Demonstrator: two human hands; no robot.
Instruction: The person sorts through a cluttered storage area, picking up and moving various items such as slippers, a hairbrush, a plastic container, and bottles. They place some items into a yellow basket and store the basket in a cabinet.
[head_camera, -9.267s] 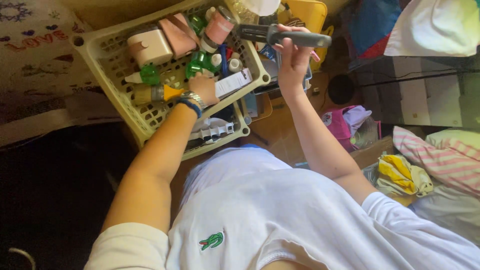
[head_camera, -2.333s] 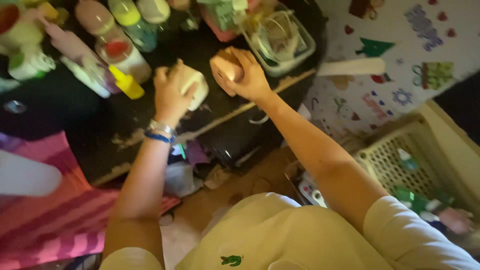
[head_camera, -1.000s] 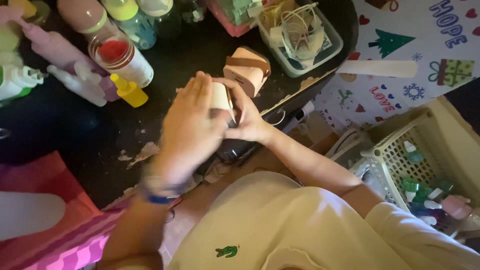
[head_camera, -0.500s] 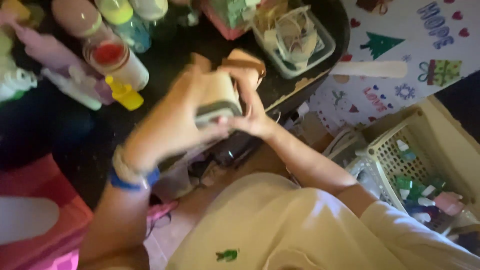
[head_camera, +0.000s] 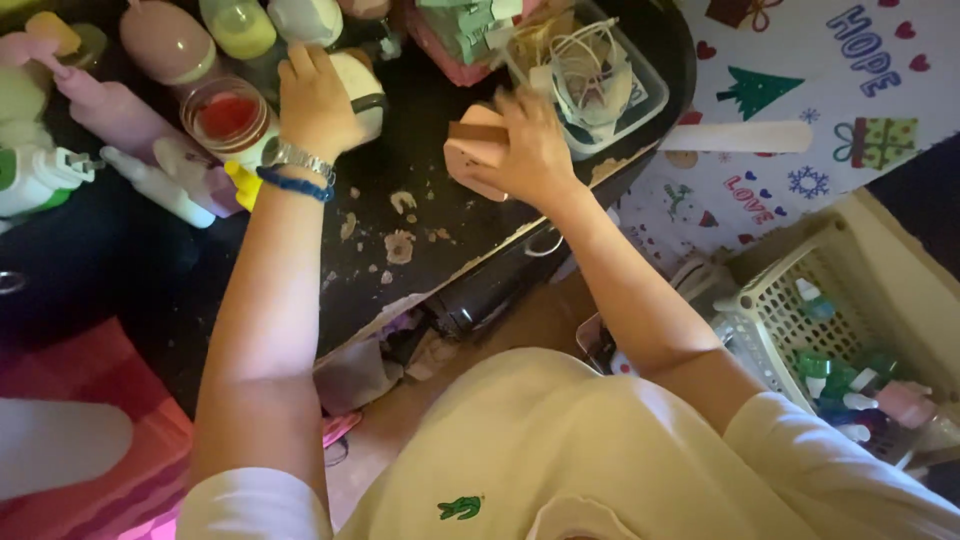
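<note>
My left hand (head_camera: 315, 100), with a watch and a blue bracelet on the wrist, grips a small white jar with a dark band (head_camera: 362, 88) on the dark tabletop (head_camera: 430, 170), among the bottles at the back. My right hand (head_camera: 530, 150) holds a pink box-shaped container with a brown top (head_camera: 473, 150) upright on the same surface, beside a clear plastic tub of cables (head_camera: 600, 75). The two hands are apart, each with its own item.
Pink, green and white bottles (head_camera: 165, 45) and a red-lidded jar (head_camera: 228, 115) crowd the back left. Bits of debris (head_camera: 400, 245) lie on the tabletop. A cream plastic basket with small bottles (head_camera: 850, 350) stands at the right, by a patterned sheet (head_camera: 800, 110).
Half a second ago both hands held the white jar together in front of me; now they have separated, the left setting the jar among the bottles, the right on the pink container.
</note>
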